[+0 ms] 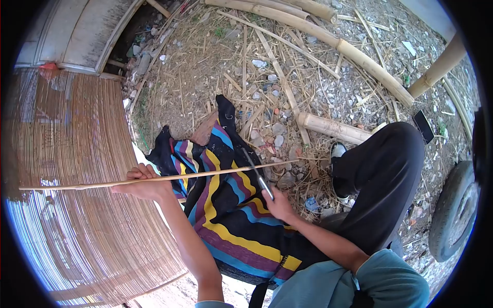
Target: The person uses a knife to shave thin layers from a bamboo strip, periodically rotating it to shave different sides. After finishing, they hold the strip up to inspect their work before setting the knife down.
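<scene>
A long thin bamboo strip [205, 173] runs almost level across the view, over my lap. My left hand [146, 184] is closed around it left of the middle, and its left end reaches out past the hand. My right hand [278, 204] grips the handle of a knife [263, 184]. The knife's narrow blade points up and away from me and crosses the strip toward its right end. Beneath both lies a striped cloth [231, 226] in black, yellow, purple and blue, draped over my legs.
A slatted bamboo screen [77, 154] stands at the left. Bamboo poles [359, 59] and a cut bamboo piece [334, 128] lie on the littered ground [195, 66]. A tire [454, 210] and a dark phone-like object [423, 127] are at the right.
</scene>
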`<state>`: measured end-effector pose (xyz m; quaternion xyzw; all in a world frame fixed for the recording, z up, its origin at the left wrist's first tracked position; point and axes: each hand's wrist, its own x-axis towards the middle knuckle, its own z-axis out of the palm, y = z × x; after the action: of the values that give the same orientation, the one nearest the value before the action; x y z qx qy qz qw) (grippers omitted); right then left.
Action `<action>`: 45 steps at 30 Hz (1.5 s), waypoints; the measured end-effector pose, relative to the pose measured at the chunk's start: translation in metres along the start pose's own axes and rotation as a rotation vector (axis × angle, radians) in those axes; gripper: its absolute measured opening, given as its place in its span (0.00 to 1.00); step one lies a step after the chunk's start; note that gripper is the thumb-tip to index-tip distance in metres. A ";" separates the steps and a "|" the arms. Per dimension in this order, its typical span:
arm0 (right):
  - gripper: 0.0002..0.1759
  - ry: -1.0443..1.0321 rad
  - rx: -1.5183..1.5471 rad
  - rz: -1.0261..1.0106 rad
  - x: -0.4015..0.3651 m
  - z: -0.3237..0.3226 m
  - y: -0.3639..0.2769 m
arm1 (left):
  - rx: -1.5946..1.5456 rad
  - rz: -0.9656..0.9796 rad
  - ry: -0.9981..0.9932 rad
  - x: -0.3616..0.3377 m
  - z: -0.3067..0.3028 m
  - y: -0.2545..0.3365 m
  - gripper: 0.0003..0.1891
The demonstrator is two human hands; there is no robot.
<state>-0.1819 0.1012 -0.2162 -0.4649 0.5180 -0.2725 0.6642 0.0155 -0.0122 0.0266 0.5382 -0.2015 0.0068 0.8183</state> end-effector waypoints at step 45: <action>0.29 0.072 -0.040 0.466 0.032 -0.050 0.067 | -0.010 -0.014 0.008 0.001 -0.008 0.001 0.35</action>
<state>-0.2270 0.0855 -0.2924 -0.3358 0.6399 -0.1179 0.6811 0.0189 -0.0051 0.0250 0.5355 -0.1944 0.0025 0.8218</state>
